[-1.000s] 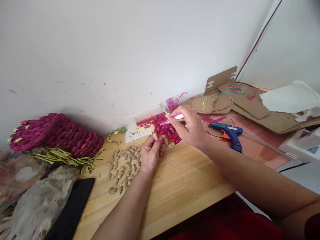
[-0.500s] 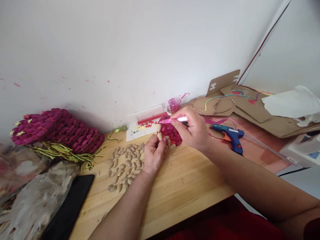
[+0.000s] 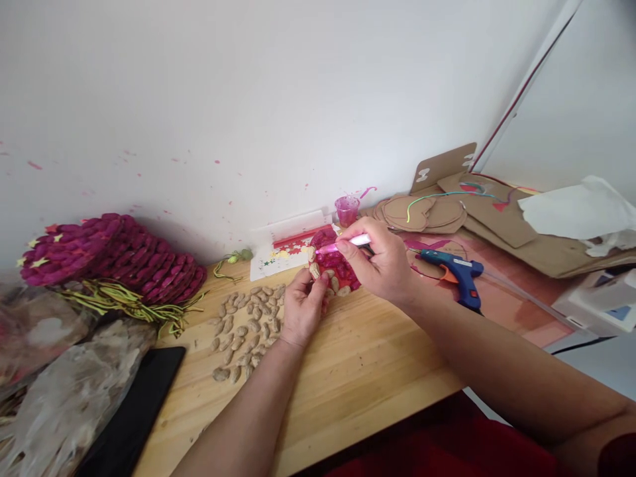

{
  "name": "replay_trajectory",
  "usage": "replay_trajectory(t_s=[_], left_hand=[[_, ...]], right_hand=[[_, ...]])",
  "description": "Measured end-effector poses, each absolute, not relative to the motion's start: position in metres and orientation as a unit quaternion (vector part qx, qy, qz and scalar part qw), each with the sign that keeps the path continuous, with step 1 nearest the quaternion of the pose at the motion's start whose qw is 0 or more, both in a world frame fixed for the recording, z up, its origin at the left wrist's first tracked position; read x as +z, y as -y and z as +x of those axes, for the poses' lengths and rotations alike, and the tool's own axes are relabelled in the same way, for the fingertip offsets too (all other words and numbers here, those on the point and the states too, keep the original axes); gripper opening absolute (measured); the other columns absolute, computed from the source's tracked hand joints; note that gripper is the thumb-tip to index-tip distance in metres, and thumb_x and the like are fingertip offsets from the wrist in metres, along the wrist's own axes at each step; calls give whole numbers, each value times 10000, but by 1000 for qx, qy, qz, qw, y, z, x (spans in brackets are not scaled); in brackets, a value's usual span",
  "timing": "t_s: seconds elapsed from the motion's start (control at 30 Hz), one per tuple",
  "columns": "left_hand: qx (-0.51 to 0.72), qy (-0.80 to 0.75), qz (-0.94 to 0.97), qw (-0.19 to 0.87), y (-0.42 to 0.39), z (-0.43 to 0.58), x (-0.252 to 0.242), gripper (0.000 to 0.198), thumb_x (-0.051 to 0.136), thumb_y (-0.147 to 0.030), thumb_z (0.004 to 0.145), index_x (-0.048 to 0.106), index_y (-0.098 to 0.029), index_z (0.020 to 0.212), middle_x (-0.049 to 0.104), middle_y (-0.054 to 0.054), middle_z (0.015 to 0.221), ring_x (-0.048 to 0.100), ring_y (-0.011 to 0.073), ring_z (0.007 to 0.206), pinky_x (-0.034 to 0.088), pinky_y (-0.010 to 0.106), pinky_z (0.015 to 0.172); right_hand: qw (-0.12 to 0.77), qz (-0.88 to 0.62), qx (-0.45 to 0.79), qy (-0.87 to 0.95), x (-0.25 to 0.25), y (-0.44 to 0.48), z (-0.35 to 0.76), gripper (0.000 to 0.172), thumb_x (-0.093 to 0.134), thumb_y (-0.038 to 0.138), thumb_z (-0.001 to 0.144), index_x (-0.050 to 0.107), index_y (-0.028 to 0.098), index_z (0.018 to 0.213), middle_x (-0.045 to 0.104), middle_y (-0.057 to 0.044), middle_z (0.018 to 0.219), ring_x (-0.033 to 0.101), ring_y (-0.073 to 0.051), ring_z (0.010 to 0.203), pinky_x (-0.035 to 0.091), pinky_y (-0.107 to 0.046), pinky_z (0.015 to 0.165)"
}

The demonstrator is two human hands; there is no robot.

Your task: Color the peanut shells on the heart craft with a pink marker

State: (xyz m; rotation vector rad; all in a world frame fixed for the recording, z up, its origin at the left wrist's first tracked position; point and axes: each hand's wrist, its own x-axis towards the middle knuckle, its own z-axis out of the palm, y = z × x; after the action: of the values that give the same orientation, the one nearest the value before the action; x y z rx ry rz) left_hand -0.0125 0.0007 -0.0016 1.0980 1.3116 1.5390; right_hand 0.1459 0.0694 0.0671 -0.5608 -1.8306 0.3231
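Observation:
My left hand [image 3: 303, 308] grips the lower left edge of a peanut-covered piece [image 3: 342, 265], held above the wooden table. Many of its peanuts are painted magenta; those along its left and lower edges, such as one bare peanut [image 3: 315, 270], are still tan. Closed around a white-handled paintbrush [image 3: 360, 240], my right hand [image 3: 380, 265] covers the right side of the piece. The brush's pink end touches or nearly touches the top left peanut. Several loose peanuts [image 3: 256, 311] lie left of my left hand.
A pink paint cup [image 3: 347, 211] stands behind the piece, by a paper with star stickers [image 3: 263, 265]. Left is a stack of magenta peanut pieces [image 3: 124, 255] and plastic bags [image 3: 74, 397]. Right are a blue glue gun [image 3: 462, 268] and cardboard cutouts [image 3: 412, 211].
The brush tip has moved slightly left and down along the edge peanut, my right hand with it. The piece has tilted or shifted a little to the left in my left hand.

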Motion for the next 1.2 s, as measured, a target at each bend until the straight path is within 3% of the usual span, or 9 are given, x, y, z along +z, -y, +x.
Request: replay_trajectory(t_s=[0.23, 0.47, 0.93, 1.07, 1.2], left_hand=[[606, -511, 430, 432, 0, -12, 1, 429, 793, -583, 827, 688, -171, 879, 549, -42, 573, 470, 93, 443, 368, 212, 403], [599, -513, 412, 456, 1, -10, 5, 477, 833, -615, 761, 706, -170, 879, 556, -39, 554, 461, 87, 432, 340, 199, 387], [597, -506, 397, 479, -2, -11, 2, 508, 804, -655, 791, 666, -177, 898, 548, -48, 523, 411, 73, 397, 297, 188, 378], [594, -513, 393, 478, -3, -11, 0, 526, 820, -665, 765, 664, -174, 872, 534, -53, 518, 411, 71, 399, 305, 187, 379], [643, -512, 332, 464, -9, -12, 0, 554, 877, -653, 684, 671, -167, 852, 564, -47, 590, 443, 64, 438, 310, 176, 379]], right_hand=[[552, -227, 134, 791, 65, -70, 144, 127, 613, 317, 1020, 634, 239, 923, 746, -30, 860, 659, -200, 798, 474, -390, 809], [572, -257, 154, 764, 64, -80, 147, 211, 615, 419, 1030, 635, 240, 919, 742, -40, 886, 670, -216, 841, 501, -383, 823], [546, -239, 139, 791, 62, -76, 143, 107, 627, 290, 1000, 642, 234, 910, 731, -29, 855, 653, -195, 816, 483, -355, 793], [575, -263, 169, 756, 59, -84, 146, 132, 622, 341, 1018, 641, 233, 944, 738, -33, 884, 661, -191, 822, 500, -348, 782], [622, -295, 254, 680, 63, -104, 153, 283, 624, 512, 1004, 602, 236, 948, 688, 12, 758, 619, -156, 664, 472, -294, 636]])
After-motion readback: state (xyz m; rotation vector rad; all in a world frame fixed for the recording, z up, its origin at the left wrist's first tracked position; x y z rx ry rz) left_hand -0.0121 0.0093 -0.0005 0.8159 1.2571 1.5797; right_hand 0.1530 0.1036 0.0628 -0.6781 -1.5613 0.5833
